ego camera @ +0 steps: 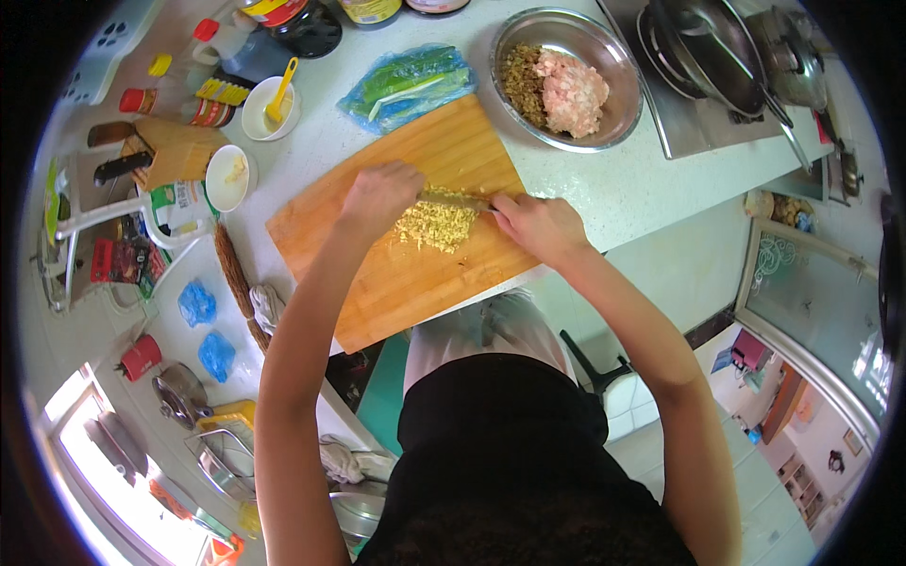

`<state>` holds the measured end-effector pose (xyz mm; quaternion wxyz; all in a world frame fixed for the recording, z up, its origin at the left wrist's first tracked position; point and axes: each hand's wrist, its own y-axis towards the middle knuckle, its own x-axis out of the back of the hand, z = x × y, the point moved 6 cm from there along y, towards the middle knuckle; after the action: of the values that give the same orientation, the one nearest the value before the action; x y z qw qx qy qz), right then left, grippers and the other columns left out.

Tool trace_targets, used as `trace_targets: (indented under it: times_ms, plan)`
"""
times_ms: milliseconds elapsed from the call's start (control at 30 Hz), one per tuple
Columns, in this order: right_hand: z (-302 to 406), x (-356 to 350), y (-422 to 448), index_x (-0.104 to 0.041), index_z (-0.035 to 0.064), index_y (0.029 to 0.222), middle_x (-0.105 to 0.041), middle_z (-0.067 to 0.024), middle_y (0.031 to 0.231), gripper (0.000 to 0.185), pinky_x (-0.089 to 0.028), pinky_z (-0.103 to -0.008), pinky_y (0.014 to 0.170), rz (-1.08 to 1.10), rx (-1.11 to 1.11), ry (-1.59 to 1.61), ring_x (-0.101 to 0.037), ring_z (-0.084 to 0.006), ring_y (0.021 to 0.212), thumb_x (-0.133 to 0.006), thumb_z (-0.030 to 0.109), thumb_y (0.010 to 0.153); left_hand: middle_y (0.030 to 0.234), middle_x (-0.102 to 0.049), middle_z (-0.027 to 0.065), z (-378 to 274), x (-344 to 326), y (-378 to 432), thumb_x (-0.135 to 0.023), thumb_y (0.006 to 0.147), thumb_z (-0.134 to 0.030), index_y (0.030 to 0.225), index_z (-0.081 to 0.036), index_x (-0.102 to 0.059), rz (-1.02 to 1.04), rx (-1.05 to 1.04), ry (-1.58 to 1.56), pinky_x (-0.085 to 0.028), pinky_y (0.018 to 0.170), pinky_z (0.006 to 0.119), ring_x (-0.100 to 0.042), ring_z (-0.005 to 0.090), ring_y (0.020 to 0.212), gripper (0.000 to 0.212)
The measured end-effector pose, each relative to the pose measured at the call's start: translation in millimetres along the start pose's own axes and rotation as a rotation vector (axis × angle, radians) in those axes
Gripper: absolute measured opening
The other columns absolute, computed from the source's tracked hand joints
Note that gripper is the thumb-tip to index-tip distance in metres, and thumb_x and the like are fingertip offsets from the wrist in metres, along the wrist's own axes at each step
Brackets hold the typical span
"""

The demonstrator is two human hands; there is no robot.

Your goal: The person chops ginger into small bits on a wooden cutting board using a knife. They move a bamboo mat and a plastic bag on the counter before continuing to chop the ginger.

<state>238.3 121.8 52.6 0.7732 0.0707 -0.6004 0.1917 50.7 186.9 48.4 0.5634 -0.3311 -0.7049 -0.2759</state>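
Note:
On the wooden cutting board lies a pile of finely chopped yellow food, perhaps ginger. A knife spans the pile's far edge, its blade seen nearly from above. My left hand is closed at the knife's left end, and my right hand grips its right end; which end is the handle cannot be told, as the fingers cover both ends. Beyond the board's far right corner stands a steel bowl with pink minced meat beside a brown chopped filling.
Green stalks in a blue plastic bag touch the board's far edge. Left are two white bowls, one with a yellow spoon, a knife block and several bottles. A pan sits on the stove at right.

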Motion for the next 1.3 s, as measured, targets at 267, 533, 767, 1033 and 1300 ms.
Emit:
trace_targets:
  times_ms: [267,533,767,1033,1300]
  plan:
    - [22,-12,-41,-0.060,0.0188,0.102,-0.065,-0.0095,0.076,0.017,-0.054,-0.0433,0.054,0.221,0.218,0.100,-0.065,-0.0315,0.061,-0.055,0.031,0.090,0.082,-0.058,0.0006,-60,-12,-76,-0.061,0.073,-0.009,0.079,-0.013,-0.058,0.078,0.091,0.028,-0.051,0.072,0.031,-0.061,0.0173,0.087,0.008]
    - [12,0,-2,-0.060,0.0182,0.103,-0.065,-0.0076,0.076,0.018,-0.053,-0.0425,0.052,0.132,0.219,0.052,-0.065,-0.0295,0.060,-0.056,0.031,0.090,0.079,-0.058,0.0026,-27,-6,-55,-0.061,0.070,-0.009,0.075,-0.012,-0.058,-0.015,0.169,0.061,-0.051,0.071,0.031,-0.061,0.0187,0.084,0.007]
    - [-5,-25,-8,-0.059,0.0150,0.102,-0.064,-0.0065,0.074,0.019,-0.052,-0.0395,0.049,-0.003,0.322,0.057,-0.066,-0.0260,0.059,-0.057,0.028,0.088,0.075,-0.057,0.0034,-41,1,-39,-0.062,0.072,-0.012,0.075,-0.013,-0.057,-0.065,0.100,0.125,-0.051,0.068,0.032,-0.061,0.0204,0.079,0.006]
    - [41,12,11,-0.060,0.0146,0.102,-0.064,-0.0069,0.073,0.020,-0.053,-0.0403,0.051,0.197,0.174,-0.124,-0.067,-0.0263,0.063,-0.059,0.027,0.087,0.080,-0.061,0.0005,-2,-3,-57,-0.060,0.073,-0.012,0.077,-0.011,-0.060,-0.167,0.053,-0.109,-0.052,0.069,0.030,-0.062,0.0176,0.079,0.005]
    - [-12,-19,0,-0.060,0.0148,0.100,-0.066,-0.0063,0.083,0.017,-0.054,-0.0407,0.051,-0.005,0.258,0.088,-0.067,-0.0264,0.063,-0.057,0.025,0.087,0.076,-0.058,0.0020,-34,12,-15,-0.066,0.069,-0.012,0.076,-0.012,-0.058,-0.004,0.047,0.195,-0.051,0.065,0.033,-0.061,0.0192,0.078,0.011]
